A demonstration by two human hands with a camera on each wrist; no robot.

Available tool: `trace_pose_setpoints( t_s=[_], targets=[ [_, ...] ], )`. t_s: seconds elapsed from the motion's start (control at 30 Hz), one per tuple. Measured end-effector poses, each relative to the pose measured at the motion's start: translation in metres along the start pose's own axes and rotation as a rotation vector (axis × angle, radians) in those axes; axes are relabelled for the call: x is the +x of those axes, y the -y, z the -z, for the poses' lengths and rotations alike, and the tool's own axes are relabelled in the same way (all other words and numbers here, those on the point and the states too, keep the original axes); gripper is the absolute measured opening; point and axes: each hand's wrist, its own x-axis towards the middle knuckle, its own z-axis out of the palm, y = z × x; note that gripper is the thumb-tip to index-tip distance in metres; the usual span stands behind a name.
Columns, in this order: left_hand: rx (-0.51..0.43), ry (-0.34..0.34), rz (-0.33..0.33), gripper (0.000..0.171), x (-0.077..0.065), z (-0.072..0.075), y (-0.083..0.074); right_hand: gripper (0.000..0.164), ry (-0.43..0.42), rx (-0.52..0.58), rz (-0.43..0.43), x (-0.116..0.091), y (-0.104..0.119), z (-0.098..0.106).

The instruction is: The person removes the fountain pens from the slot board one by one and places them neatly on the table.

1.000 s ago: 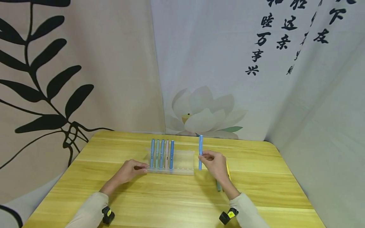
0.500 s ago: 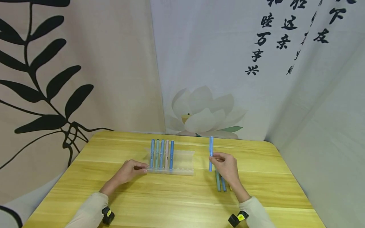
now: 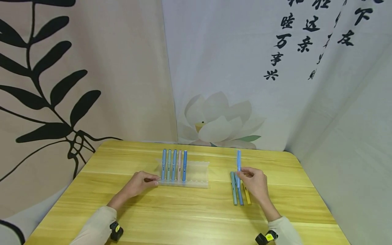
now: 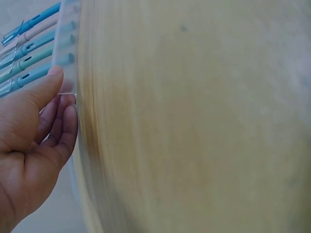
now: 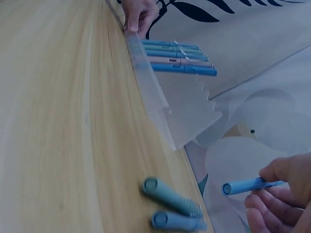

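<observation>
A clear pen rack (image 3: 197,174) stands towards the back of the table, with several blue, green and pink pens (image 3: 174,166) slanting in its left part. My left hand (image 3: 139,185) pinches the rack's left front corner, its thumb (image 4: 56,75) on top and fingers curled below. Further right, my right hand (image 3: 255,183) pinches a blue pen (image 3: 239,159) between thumb and fingers, the pen pointing up in the head view. Below it lie a green pen (image 3: 233,190), another blue pen (image 3: 240,198) and a yellow pen (image 3: 247,196), partly hidden by the hand.
The wooden table (image 3: 183,217) has its back edge close behind the rack. A printed cloth (image 3: 214,68) with a lotus and writing hangs behind it. Each wrist carries a small black camera, such as the right one (image 3: 265,237).
My right hand has moved right and slightly down with the blue pen, from beside the rack to above the loose pens, which now show more. The left hand and rack have stayed still.
</observation>
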Motion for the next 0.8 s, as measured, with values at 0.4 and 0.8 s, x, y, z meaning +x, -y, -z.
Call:
trace_pose_setpoints(
  t_s=[0.4,0.8],
  targets=[
    [0.001,-0.003,-0.009,0.028,0.000,0.001,0.000,0.025,-0.028,-0.092,-0.038,-0.004,-0.026,0.021],
    [0.011,-0.001,-0.020,0.028,0.000,0.000,0.000,0.028,0.020,-0.153,-0.095,-0.013,-0.046,0.030]
  ],
)
